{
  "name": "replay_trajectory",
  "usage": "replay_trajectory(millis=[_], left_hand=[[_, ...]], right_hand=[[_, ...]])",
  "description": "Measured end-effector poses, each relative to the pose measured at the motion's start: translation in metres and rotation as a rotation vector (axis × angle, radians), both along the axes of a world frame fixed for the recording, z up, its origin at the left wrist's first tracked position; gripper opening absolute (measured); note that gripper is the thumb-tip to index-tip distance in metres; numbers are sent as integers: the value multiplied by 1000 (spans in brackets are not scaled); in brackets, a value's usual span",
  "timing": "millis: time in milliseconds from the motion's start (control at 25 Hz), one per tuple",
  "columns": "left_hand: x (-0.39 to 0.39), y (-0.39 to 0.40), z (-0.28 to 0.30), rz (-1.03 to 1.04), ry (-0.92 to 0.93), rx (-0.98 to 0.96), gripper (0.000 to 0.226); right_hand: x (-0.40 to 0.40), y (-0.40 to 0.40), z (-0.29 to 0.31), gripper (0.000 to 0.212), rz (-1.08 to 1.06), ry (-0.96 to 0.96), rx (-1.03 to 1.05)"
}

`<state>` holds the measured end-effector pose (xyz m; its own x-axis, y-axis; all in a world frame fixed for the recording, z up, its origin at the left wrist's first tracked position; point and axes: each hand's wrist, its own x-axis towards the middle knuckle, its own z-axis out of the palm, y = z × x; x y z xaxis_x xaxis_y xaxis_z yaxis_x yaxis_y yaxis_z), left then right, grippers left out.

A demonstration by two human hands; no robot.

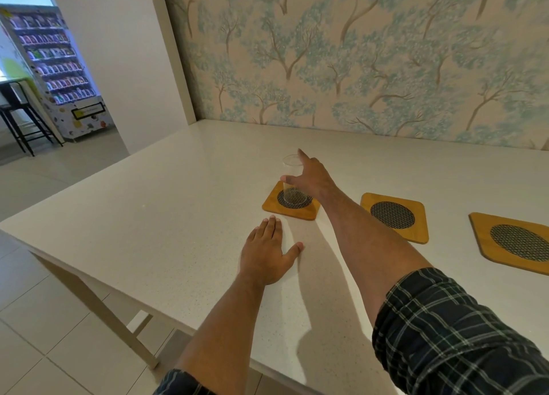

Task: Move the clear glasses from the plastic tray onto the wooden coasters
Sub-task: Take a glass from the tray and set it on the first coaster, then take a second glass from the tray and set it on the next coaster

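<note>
A clear glass (292,183) stands upright on the dark mesh centre of the leftmost wooden coaster (291,203). My right hand (312,176) is against the glass's right side with fingers spread; the thumb touches its wall and the index finger points up past the rim. My left hand (267,252) lies flat on the white table (148,216), palm down, fingers apart, just in front of that coaster. Two more wooden coasters, one in the middle (395,216) and one at the right (514,241), carry nothing. No plastic tray is in view.
The table runs back to a wall with tree-patterned wallpaper (356,53). Its left edge drops to a tiled floor. A vending machine (56,67) and a black stool (20,115) stand far off at the left.
</note>
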<state>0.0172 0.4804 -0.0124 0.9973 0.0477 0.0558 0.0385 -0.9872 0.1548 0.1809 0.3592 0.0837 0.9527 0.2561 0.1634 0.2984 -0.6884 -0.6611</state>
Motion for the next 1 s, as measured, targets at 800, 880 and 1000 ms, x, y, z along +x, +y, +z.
replay_trajectory(millis=[800, 880, 1000], left_hand=[[25, -166, 20, -485, -252, -184, 70], [25, -200, 23, -565, -259, -206, 69], [22, -245, 25, -673, -245, -229, 69]], right_hand=[[-81, -259, -3, 39, -361, -253, -350], [-96, -297, -1, 38, -448, -240, -394], [-121, -345, 6, 37, -563, -239, -416]])
